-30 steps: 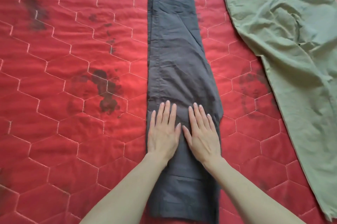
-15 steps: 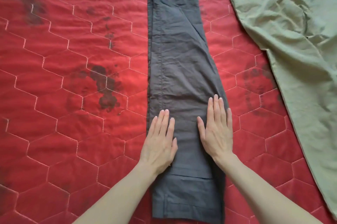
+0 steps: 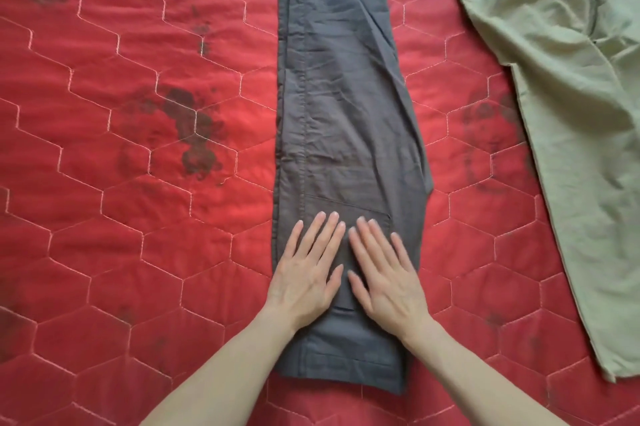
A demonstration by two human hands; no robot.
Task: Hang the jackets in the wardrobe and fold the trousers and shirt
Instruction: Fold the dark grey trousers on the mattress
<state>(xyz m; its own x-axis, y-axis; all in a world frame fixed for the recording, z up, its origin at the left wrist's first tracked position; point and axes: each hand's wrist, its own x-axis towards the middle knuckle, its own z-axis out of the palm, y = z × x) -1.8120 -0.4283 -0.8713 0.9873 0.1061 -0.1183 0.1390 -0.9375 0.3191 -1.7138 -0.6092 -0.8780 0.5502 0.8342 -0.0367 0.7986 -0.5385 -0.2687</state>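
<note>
Nearest to me, two bare forearms reach in from six o'clock, and two hands lie flat on one pair of grey trousers. The left hand and the right hand rest side by side, thumbs nearly meeting, all fingers straight and pointing toward twelve o'clock; neither grasps anything, both simply press palm-down on the cloth. Under them the grey trousers are folded lengthwise into one long strip, the waistband end at six o'clock just below the wrists, the legs running away to twelve o'clock and out of the top of the view. A stitched pocket outline shows beneath the right hand's fingertips, and one long seam runs along the strip's left side. All of this lies on one red quilted bedspread, sewn in pale hexagons, with several dark smudged blotches: the largest at about ten o'clock from the hands, another at two o'clock, fainter ones near the far left corner. Farther off, toward one to three o'clock, a second pair, the green trousers, lies spread and rumpled, well apart from the grey pair, its edge running down the right side. That makes two pairs of trousers in view, one under the hands and one untouched.
</note>
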